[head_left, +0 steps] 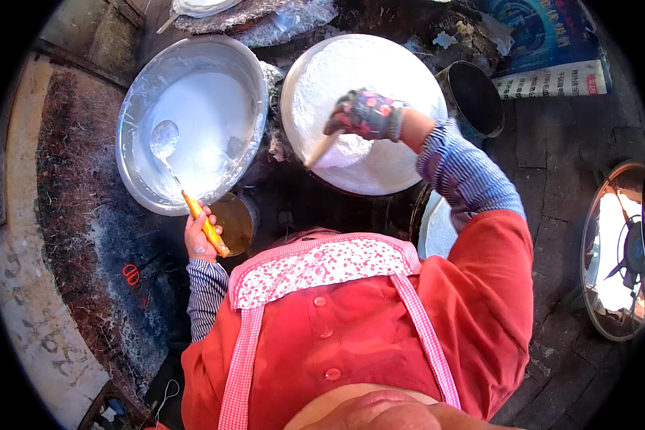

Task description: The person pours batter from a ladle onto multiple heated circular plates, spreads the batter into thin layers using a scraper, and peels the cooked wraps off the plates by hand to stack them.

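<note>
Dark paved floor [534, 190]; pale basin [125, 147] of white batter [218, 107]; round whitened griddle [394, 168]. Ladle [206, 229] over basin, orange handle clasped by left hand [201, 235]. Wooden scraper [322, 149] over griddle, pinched by gloved right hand [369, 115]. Both likely light, stiff; grasp upper ends.

A red top [473, 308] is worn, pretty roomy in the sleeves, and down the front it's dotted with shiny round buttons [332, 374] in a matching red. Layered over that is an apron: the chest panel [322, 264] is printed with little reddish-pink flowers on white and edged in pink, and it's hung from two straps [424, 337] done in pink-and-white check. Both forearms are covered by dark-and-pale striped sleeves [473, 172], kinda wrinkled on the right. The right hand [362, 113] is covered by a dark glove [381, 119] splashed with pinkish-red blooms, while the left hand [203, 235] is left bare.
</note>
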Action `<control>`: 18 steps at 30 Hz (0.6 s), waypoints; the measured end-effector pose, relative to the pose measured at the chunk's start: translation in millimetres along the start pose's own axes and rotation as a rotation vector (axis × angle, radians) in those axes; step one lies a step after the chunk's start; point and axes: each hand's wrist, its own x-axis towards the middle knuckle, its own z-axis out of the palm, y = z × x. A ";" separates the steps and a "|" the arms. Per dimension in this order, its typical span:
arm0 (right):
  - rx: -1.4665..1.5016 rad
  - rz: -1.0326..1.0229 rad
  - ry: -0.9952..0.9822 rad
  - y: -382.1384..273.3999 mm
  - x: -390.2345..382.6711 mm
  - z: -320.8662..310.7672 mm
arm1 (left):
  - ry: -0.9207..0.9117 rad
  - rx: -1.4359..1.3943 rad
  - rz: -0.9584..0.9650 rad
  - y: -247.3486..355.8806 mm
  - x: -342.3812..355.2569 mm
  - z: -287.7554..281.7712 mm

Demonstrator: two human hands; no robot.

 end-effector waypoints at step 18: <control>0.288 1.122 0.547 -110.9 -6.0 38.7 | -0.087 0.016 -0.061 8.2 23.7 -6.2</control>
